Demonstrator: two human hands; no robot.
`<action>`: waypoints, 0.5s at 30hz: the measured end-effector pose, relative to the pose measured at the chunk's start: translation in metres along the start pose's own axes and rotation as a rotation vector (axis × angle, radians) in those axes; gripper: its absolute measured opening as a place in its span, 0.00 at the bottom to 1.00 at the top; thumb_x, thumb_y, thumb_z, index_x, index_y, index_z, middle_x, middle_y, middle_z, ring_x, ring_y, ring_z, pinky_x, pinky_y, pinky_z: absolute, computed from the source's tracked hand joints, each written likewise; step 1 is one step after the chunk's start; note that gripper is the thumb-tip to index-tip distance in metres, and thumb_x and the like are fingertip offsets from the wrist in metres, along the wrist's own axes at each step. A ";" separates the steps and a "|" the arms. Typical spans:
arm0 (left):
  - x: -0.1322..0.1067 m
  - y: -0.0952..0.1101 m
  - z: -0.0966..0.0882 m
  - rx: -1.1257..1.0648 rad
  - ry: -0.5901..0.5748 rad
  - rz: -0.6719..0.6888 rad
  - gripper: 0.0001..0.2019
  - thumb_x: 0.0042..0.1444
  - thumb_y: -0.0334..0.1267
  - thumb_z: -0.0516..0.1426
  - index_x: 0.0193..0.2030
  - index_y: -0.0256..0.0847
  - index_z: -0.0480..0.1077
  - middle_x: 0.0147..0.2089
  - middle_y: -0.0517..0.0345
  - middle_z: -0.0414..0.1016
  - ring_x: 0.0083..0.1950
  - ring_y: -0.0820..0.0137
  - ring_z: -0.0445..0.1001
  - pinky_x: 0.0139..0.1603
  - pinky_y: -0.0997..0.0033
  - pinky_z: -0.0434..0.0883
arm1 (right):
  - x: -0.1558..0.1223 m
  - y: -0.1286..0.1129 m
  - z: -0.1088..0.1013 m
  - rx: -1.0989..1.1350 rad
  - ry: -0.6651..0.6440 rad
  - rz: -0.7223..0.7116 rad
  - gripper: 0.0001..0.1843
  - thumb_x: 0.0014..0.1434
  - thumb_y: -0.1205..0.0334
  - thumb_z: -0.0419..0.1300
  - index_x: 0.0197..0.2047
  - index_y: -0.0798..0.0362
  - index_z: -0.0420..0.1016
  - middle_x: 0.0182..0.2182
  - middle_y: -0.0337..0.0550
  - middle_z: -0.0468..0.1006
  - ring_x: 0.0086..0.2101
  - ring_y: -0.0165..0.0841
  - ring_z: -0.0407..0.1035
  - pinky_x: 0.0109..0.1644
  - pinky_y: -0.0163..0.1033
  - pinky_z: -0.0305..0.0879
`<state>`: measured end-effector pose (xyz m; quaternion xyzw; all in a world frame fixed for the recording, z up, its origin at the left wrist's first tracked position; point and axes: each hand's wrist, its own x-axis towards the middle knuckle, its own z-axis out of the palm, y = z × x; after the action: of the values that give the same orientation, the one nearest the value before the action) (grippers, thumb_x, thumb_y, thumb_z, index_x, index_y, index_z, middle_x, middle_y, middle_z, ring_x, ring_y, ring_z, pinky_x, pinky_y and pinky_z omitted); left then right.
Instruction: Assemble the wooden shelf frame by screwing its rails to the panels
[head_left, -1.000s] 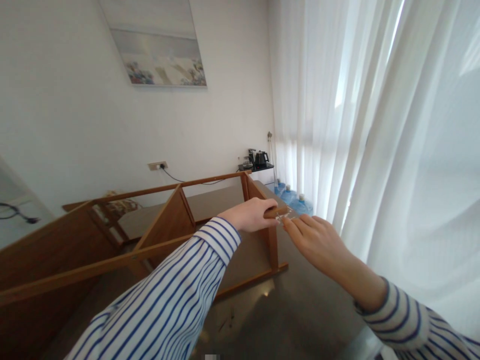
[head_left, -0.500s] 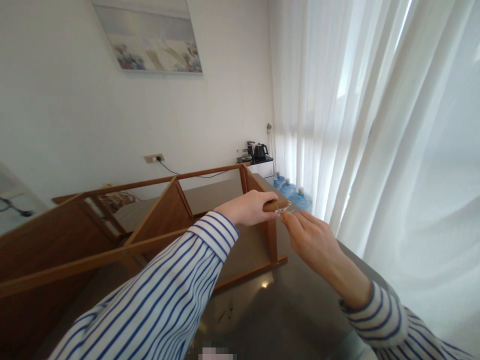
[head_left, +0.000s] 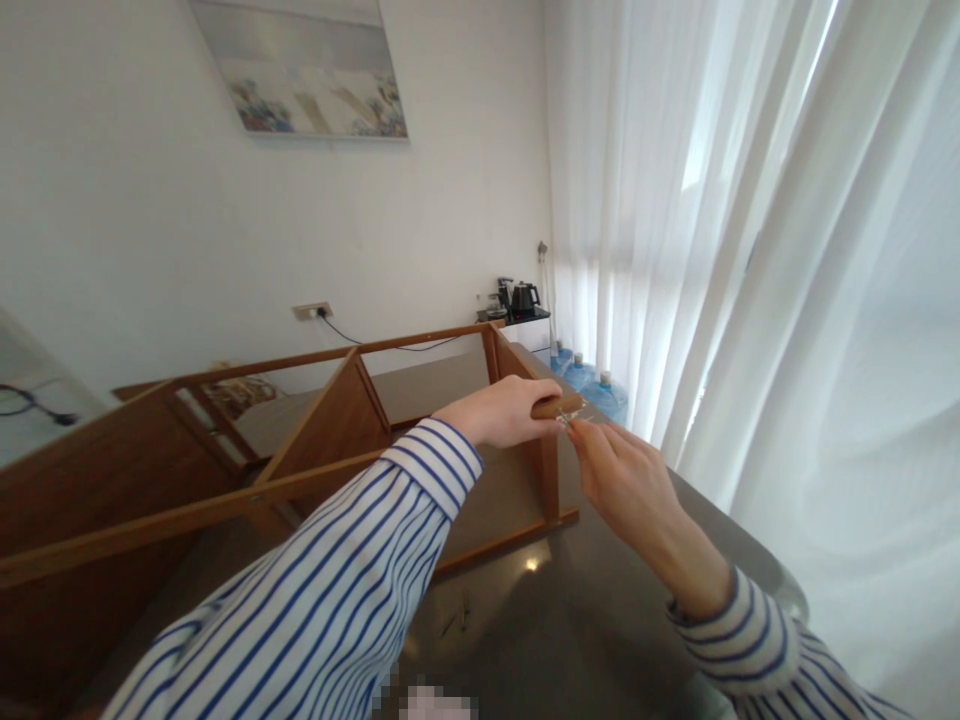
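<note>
Wrist and forearm of the right hand are lying closer to the left arm than a second ago, while both hands are staying together at the small wooden piece. Its place is in the air near the far right corner of the brown wooden frame, which is lying across the grey table. Thumb and fingers of the left hand are pinching the piece from its left end. Right fingertips are pressing together around a thin, shiny item against the wood, too small to identify. Thin pieces are lying on the tabletop nearer the wearer. Beyond, blue bottles are standing beside the white curtain.
</note>
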<state>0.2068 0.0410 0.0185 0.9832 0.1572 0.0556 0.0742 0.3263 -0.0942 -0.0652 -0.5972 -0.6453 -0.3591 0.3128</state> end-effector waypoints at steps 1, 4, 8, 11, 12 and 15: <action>0.000 0.000 0.000 0.000 -0.001 0.001 0.20 0.55 0.54 0.52 0.48 0.44 0.67 0.41 0.57 0.74 0.38 0.67 0.72 0.36 0.72 0.63 | 0.000 0.001 -0.001 -0.007 -0.019 -0.013 0.07 0.65 0.67 0.50 0.39 0.56 0.69 0.27 0.41 0.73 0.29 0.31 0.67 0.33 0.36 0.57; -0.001 0.000 0.000 0.007 0.000 -0.012 0.21 0.55 0.54 0.52 0.49 0.45 0.67 0.42 0.56 0.74 0.39 0.67 0.72 0.36 0.72 0.64 | 0.003 0.006 -0.008 -0.047 -0.100 -0.071 0.08 0.65 0.67 0.50 0.43 0.57 0.69 0.29 0.41 0.74 0.30 0.32 0.66 0.33 0.37 0.57; -0.001 0.001 -0.001 0.009 0.006 -0.026 0.21 0.55 0.55 0.52 0.50 0.45 0.67 0.43 0.55 0.74 0.40 0.66 0.72 0.37 0.71 0.64 | 0.004 0.010 -0.019 -0.149 -0.157 -0.146 0.11 0.65 0.65 0.50 0.48 0.58 0.68 0.33 0.44 0.76 0.35 0.35 0.68 0.35 0.39 0.57; -0.002 0.001 -0.001 0.011 0.005 -0.022 0.21 0.55 0.55 0.52 0.49 0.45 0.67 0.42 0.55 0.74 0.40 0.66 0.72 0.36 0.72 0.64 | 0.004 0.010 -0.024 -0.226 -0.174 -0.196 0.13 0.64 0.67 0.52 0.51 0.60 0.67 0.35 0.45 0.76 0.35 0.35 0.68 0.35 0.39 0.57; -0.002 0.001 -0.001 0.011 0.007 -0.021 0.20 0.55 0.55 0.52 0.48 0.45 0.67 0.42 0.56 0.75 0.39 0.66 0.72 0.36 0.72 0.64 | 0.004 0.010 -0.025 -0.243 -0.180 -0.206 0.13 0.63 0.69 0.52 0.51 0.60 0.67 0.34 0.44 0.76 0.35 0.35 0.68 0.34 0.40 0.56; -0.002 0.000 0.000 0.011 0.017 -0.018 0.19 0.55 0.54 0.52 0.48 0.45 0.67 0.41 0.56 0.74 0.38 0.67 0.72 0.35 0.72 0.64 | 0.006 0.009 -0.026 -0.264 -0.184 -0.217 0.13 0.62 0.70 0.52 0.50 0.59 0.68 0.31 0.43 0.76 0.32 0.35 0.68 0.33 0.39 0.55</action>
<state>0.2050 0.0399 0.0185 0.9817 0.1668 0.0623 0.0680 0.3345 -0.1121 -0.0456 -0.5904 -0.6791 -0.4160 0.1311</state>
